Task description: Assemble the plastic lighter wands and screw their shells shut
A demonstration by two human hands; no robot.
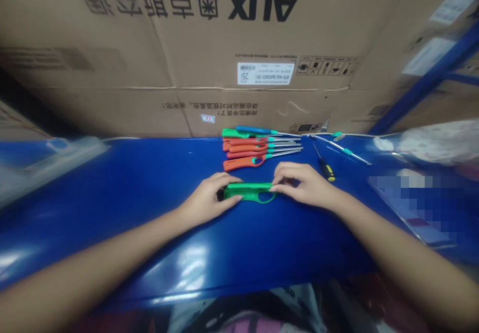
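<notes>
A green lighter handle (249,191) with an open trigger loop lies across between my hands, just above the blue table. No metal tube shows on it. My left hand (207,195) is closed around its left end, thumb below and fingers on top. At the right end, by the loop, my right hand (299,182) pinches it with thumb and fingertips; whether a small part is also between them is hidden. Just beyond lie several orange gas lighters (243,163) with metal tubes, plus a green lighter (234,133) and a blue lighter (254,130).
A black-and-yellow screwdriver (327,169) lies beyond my right hand, near a loose metal tube (339,147) with a teal collar. A large cardboard box (202,73) walls off the table's back. Clear plastic (56,166) sits at left, a white bundle (441,141) at right.
</notes>
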